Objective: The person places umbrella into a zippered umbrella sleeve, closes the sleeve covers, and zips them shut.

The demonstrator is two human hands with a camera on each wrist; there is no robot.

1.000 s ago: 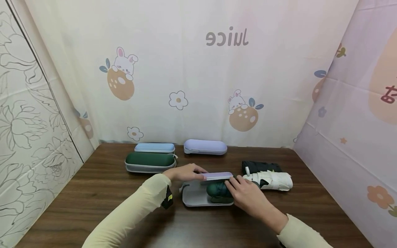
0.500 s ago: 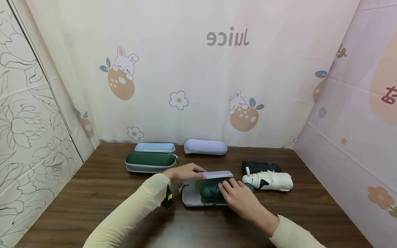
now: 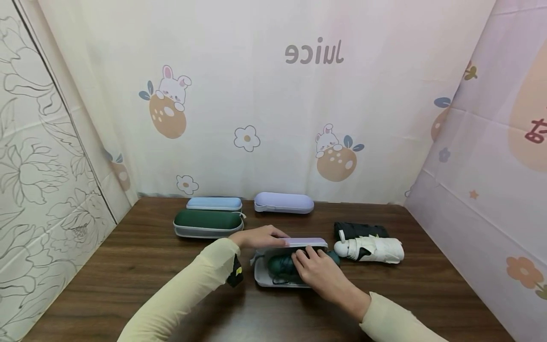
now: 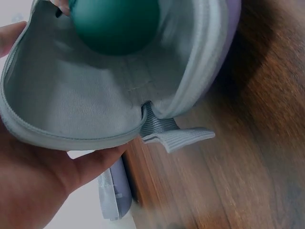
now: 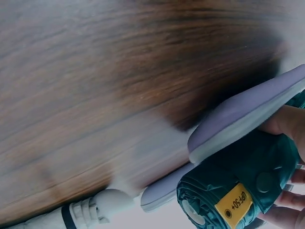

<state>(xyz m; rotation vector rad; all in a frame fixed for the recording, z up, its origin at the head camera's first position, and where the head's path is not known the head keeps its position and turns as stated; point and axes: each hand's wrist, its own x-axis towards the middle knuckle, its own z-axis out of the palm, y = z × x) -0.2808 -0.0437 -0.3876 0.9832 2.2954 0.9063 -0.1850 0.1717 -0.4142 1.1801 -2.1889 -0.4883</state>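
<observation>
A lavender zip case (image 3: 261,278) with grey lining lies unzipped on the table, its lid raised. My left hand (image 3: 261,236) holds the lid's edge; in the left wrist view my hand (image 4: 33,176) curves around the rim beside the zip tab (image 4: 178,136). My right hand (image 3: 320,270) grips a folded dark green umbrella (image 3: 279,265), whose rounded handle end (image 4: 114,24) is inside the case. The umbrella's other end (image 5: 190,210), with a yellow "UPF50+" label (image 5: 234,206), sticks out past the case's right end in the right wrist view.
A white folded umbrella (image 3: 376,249) and a black one (image 3: 356,230) lie to the right. At the back left stand a green case (image 3: 208,220) and a light blue case (image 3: 213,203). Another lavender case (image 3: 283,203) is at the back middle. Curtains surround the wooden table (image 3: 141,266).
My right hand has moved left, sliding the green umbrella further into the lavender case. The case has shifted slightly right, with my left hand still on its lid.
</observation>
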